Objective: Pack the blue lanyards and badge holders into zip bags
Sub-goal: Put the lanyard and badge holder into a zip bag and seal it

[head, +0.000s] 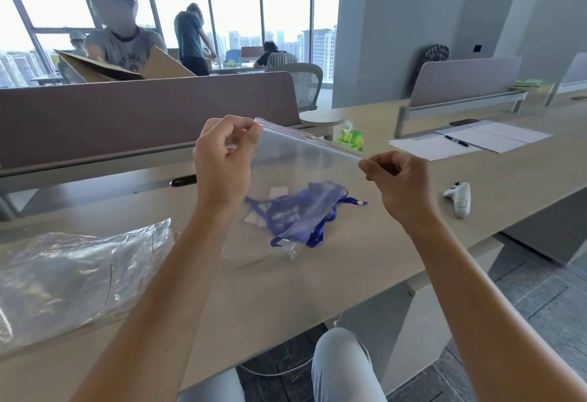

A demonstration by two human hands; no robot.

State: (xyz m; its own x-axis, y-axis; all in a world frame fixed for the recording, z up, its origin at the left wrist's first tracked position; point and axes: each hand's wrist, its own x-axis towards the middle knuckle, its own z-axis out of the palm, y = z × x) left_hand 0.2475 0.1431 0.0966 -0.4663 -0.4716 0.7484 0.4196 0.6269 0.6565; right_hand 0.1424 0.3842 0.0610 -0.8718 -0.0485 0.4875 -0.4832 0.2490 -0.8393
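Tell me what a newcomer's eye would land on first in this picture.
First, the clear zip bag held up at centre, its red-lined top edge pinched at one end by the left hand and at the other by the right hand. Next, the blue lanyards bunched in its lower part, just above the desk. At the left edge lies a crinkled pile of clear plastic bags.

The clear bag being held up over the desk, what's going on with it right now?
A seated person holds a clear zip bag stretched between both hands above the desk. The left hand pinches one end of its red zip strip, and the right hand pinches the other. Blue lanyards show at the bag's bottom; whether they are inside or on the desk behind it is unclear. A pile of clear plastic bags lies to the left.
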